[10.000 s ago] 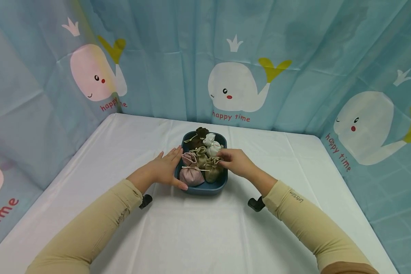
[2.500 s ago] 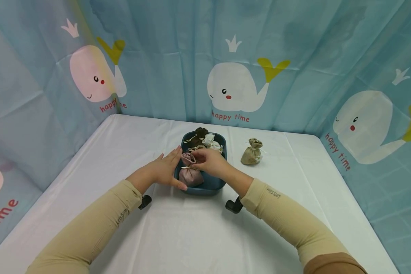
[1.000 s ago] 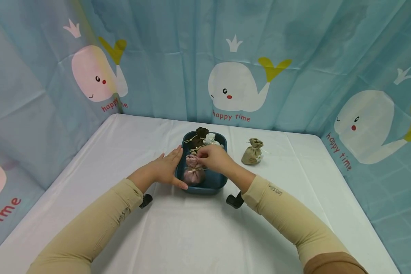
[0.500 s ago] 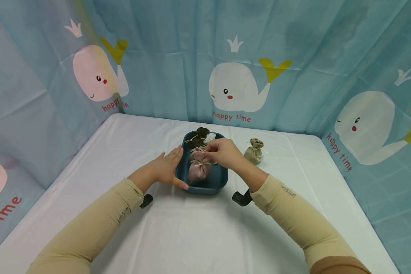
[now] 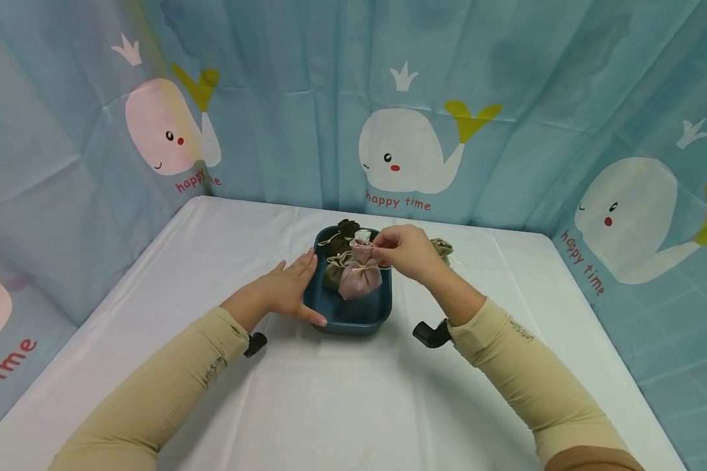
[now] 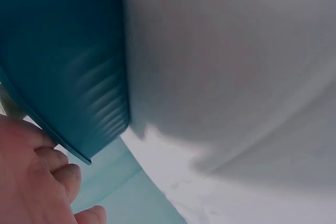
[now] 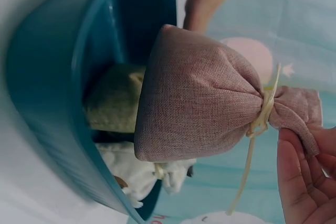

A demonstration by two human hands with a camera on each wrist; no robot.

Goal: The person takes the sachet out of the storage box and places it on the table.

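My right hand [image 5: 409,252] pinches the gathered top of a pink drawstring pouch [image 5: 359,281], held up over the blue plastic basin [image 5: 356,327]. In the right wrist view the pouch [image 7: 199,98] has a pale cord tied round its neck and overlaps the basin's opening. With fingers stretched out, my left hand [image 5: 283,291] rests on the basin's left rim. Inside the basin are an olive pouch [image 5: 332,278], a dark brown pouch [image 5: 338,242] and a white pouch [image 7: 131,169], mostly hidden behind the pink one in the head view.
On the white-covered table [image 5: 324,405], a khaki pouch [image 5: 444,248] stands right of the basin, largely hidden behind my right hand. A blue curtain [image 5: 271,144] with whale prints hangs along the back and sides. Black pieces [image 5: 431,335] stick out at both wrists.
The khaki pouch went from the basin to the table at the right. My right hand then took the pink pouch from the basin's front left, raising it rightward. The left hand stays put.
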